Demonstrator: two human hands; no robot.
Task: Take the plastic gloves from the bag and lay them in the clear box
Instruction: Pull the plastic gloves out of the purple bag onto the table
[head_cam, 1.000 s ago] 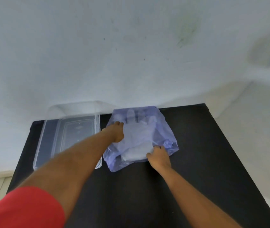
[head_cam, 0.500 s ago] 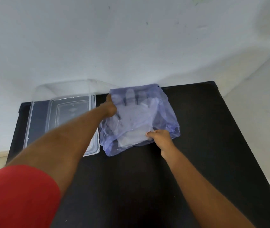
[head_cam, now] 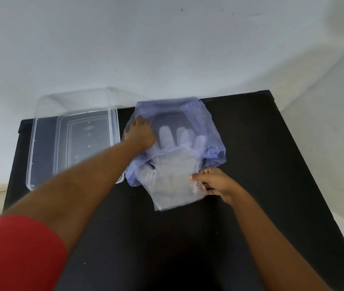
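A thin purple plastic bag [head_cam: 206, 122] lies on the black table, near its far edge. Clear plastic gloves [head_cam: 171, 181] stick halfway out of the bag's near opening; their fingers still show through the purple film. My right hand [head_cam: 215, 182] pinches the gloves' cuff edge at the right. My left hand [head_cam: 140, 133] presses on the bag's left side. The clear box [head_cam: 72, 141] stands open to the left of the bag, with nothing in it.
The black table [head_cam: 261, 164] stands against a white wall [head_cam: 167, 49]. Its right edge runs diagonally beside pale floor. My red sleeve [head_cam: 18, 255] fills the lower left corner.
My right hand has drawn the gloves toward me, and about half of them now lie outside the bag. My left hand stays on the bag.
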